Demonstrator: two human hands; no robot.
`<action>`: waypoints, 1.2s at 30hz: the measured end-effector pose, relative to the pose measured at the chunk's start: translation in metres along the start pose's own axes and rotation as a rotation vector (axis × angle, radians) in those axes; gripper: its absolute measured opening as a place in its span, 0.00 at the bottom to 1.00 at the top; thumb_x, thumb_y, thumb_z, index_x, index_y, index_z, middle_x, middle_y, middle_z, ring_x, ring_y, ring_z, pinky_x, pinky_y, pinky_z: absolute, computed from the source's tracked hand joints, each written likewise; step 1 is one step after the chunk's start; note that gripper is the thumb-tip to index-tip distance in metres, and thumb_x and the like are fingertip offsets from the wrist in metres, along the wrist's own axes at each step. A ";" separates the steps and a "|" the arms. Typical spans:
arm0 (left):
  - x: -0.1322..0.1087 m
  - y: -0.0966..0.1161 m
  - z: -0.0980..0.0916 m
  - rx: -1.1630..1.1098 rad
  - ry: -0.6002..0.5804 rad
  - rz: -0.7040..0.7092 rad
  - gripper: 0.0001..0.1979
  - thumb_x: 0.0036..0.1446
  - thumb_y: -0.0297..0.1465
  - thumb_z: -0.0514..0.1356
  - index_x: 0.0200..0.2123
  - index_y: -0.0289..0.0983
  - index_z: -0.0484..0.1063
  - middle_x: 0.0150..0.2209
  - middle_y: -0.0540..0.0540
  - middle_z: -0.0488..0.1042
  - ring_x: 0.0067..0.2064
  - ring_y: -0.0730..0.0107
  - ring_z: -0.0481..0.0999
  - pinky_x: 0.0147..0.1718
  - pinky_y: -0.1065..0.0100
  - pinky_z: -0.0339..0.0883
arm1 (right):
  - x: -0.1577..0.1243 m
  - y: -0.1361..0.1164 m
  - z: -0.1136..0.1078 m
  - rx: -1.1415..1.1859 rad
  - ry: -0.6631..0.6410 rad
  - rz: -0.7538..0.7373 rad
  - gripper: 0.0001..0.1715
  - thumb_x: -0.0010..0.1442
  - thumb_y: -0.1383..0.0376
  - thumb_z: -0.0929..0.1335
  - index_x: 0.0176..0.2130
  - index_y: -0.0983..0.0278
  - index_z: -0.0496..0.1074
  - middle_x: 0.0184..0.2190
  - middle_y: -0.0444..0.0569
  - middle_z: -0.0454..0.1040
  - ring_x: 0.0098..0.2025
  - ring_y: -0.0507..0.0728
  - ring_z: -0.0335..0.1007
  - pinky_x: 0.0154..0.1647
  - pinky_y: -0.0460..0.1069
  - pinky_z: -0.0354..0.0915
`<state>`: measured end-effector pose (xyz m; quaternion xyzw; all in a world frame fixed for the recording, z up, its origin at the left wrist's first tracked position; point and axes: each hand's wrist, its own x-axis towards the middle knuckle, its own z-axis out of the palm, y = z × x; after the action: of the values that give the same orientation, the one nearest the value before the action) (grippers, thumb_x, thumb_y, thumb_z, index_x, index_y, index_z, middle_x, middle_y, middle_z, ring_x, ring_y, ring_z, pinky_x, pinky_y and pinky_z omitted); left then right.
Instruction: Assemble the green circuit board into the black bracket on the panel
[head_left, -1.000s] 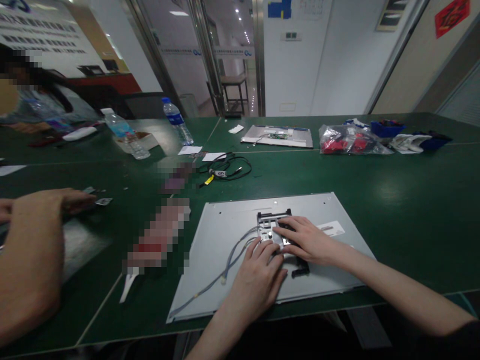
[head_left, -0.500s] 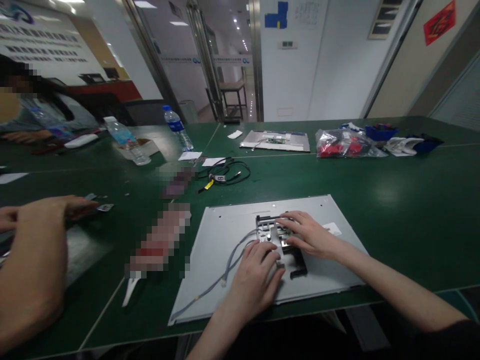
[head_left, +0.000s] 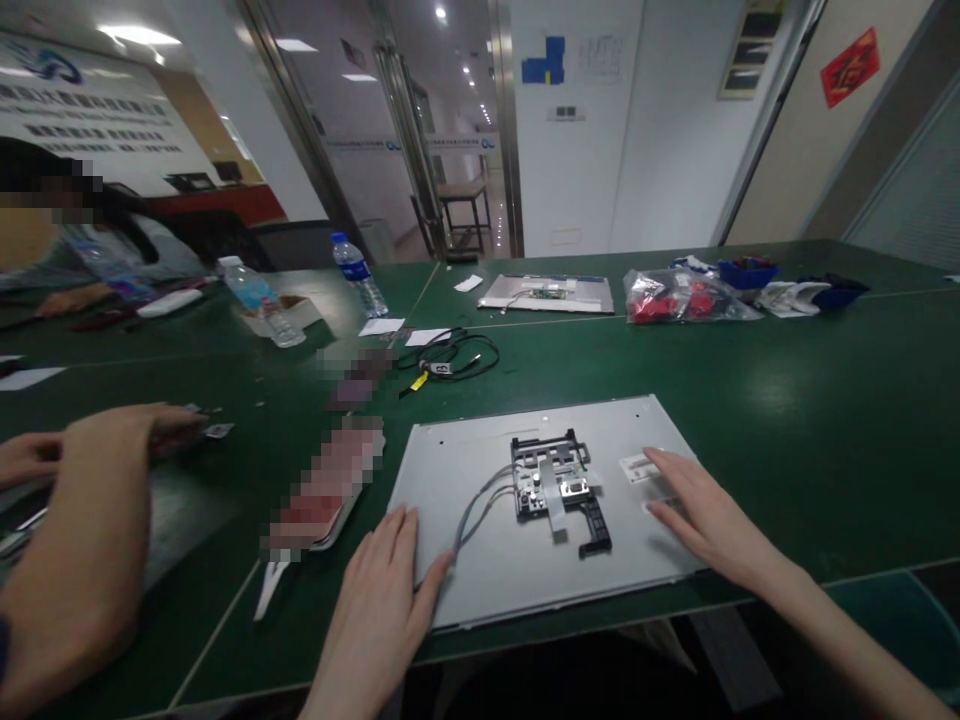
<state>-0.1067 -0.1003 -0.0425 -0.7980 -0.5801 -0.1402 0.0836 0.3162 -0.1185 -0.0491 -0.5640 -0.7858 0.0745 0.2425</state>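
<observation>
A flat silver-grey display panel lies on the green table, its plain metal face up. A black plastic frame with a small circuit board sits on its middle, crossed by a strip of silvery tape. Thin grey cables curve from the board towards the panel's left side. My left hand rests over the left edge, thumb spread near the cables. Above the right part hovers my right hand, thumb and fingers apart, beside a white label. Neither hand holds anything.
Left of the panel lies a blurred pinkish item. Beyond are a coiled black cable, bottles, a second panel and a plastic bag with red contents. A co-worker's arm reaches in at left.
Both hands have left the circuit board in the middle. My left hand moved left to the panel's edge and my right hand moved right, so the board and tape now show.
</observation>
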 end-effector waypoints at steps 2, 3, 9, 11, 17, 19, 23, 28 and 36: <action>-0.008 -0.003 0.007 0.033 -0.026 -0.005 0.34 0.64 0.49 0.48 0.60 0.26 0.63 0.62 0.29 0.63 0.63 0.45 0.63 0.61 0.47 0.59 | -0.016 0.007 0.011 -0.060 -0.011 0.018 0.37 0.68 0.53 0.61 0.69 0.62 0.47 0.66 0.58 0.58 0.66 0.66 0.56 0.64 0.64 0.59; -0.010 -0.004 0.009 0.037 -0.038 -0.001 0.35 0.64 0.49 0.48 0.61 0.26 0.62 0.62 0.29 0.62 0.64 0.46 0.62 0.61 0.48 0.58 | -0.022 0.010 0.015 -0.085 -0.018 0.021 0.38 0.68 0.52 0.61 0.69 0.63 0.47 0.66 0.58 0.58 0.66 0.66 0.56 0.64 0.64 0.59; 0.000 0.001 0.008 -0.014 -0.113 0.036 0.34 0.65 0.50 0.48 0.62 0.28 0.63 0.64 0.30 0.61 0.65 0.46 0.61 0.62 0.47 0.58 | -0.041 0.022 0.019 -0.155 0.010 0.051 0.36 0.68 0.51 0.60 0.68 0.65 0.51 0.64 0.58 0.61 0.64 0.65 0.59 0.63 0.63 0.61; 0.006 0.009 0.006 -0.047 -0.132 0.057 0.33 0.65 0.50 0.48 0.62 0.30 0.62 0.64 0.32 0.61 0.65 0.47 0.60 0.62 0.46 0.57 | -0.044 0.031 0.012 -0.177 0.023 0.071 0.34 0.69 0.51 0.59 0.66 0.64 0.56 0.63 0.57 0.63 0.63 0.65 0.62 0.62 0.62 0.62; 0.025 0.065 0.004 -0.153 -0.214 0.123 0.35 0.64 0.50 0.52 0.64 0.31 0.59 0.67 0.32 0.54 0.68 0.47 0.55 0.64 0.48 0.55 | -0.034 0.033 -0.012 -0.352 0.150 0.206 0.33 0.68 0.49 0.58 0.61 0.68 0.65 0.53 0.62 0.73 0.54 0.69 0.70 0.56 0.64 0.65; 0.033 0.090 0.004 -0.201 -0.246 0.147 0.35 0.63 0.49 0.53 0.65 0.31 0.57 0.68 0.31 0.53 0.68 0.46 0.53 0.64 0.48 0.54 | -0.021 0.012 -0.012 -0.337 0.194 0.152 0.33 0.68 0.49 0.59 0.61 0.68 0.64 0.55 0.61 0.71 0.56 0.68 0.68 0.57 0.63 0.64; 0.047 0.138 0.004 -0.357 -0.320 0.237 0.36 0.62 0.48 0.55 0.65 0.32 0.56 0.68 0.32 0.51 0.69 0.46 0.51 0.65 0.47 0.52 | 0.009 -0.040 0.004 -0.246 0.142 -0.040 0.27 0.69 0.53 0.60 0.60 0.64 0.66 0.59 0.57 0.69 0.60 0.65 0.64 0.59 0.61 0.62; 0.052 0.162 0.001 -0.587 -0.330 0.376 0.24 0.65 0.39 0.55 0.62 0.37 0.60 0.67 0.37 0.55 0.67 0.54 0.56 0.64 0.51 0.56 | 0.025 -0.050 0.024 -0.268 0.039 -0.021 0.23 0.70 0.55 0.59 0.53 0.63 0.73 0.53 0.54 0.75 0.58 0.64 0.66 0.57 0.60 0.62; 0.042 0.153 -0.007 -0.556 -0.288 0.258 0.18 0.64 0.35 0.56 0.56 0.39 0.65 0.62 0.40 0.61 0.64 0.53 0.60 0.62 0.49 0.58 | -0.005 0.033 0.003 -0.537 0.084 0.252 0.23 0.69 0.53 0.58 0.48 0.60 0.77 0.48 0.53 0.78 0.58 0.65 0.65 0.57 0.59 0.57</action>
<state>0.0495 -0.1118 -0.0177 -0.8687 -0.4199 -0.1670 -0.2029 0.3444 -0.1110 -0.0665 -0.7038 -0.6904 -0.1298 0.1056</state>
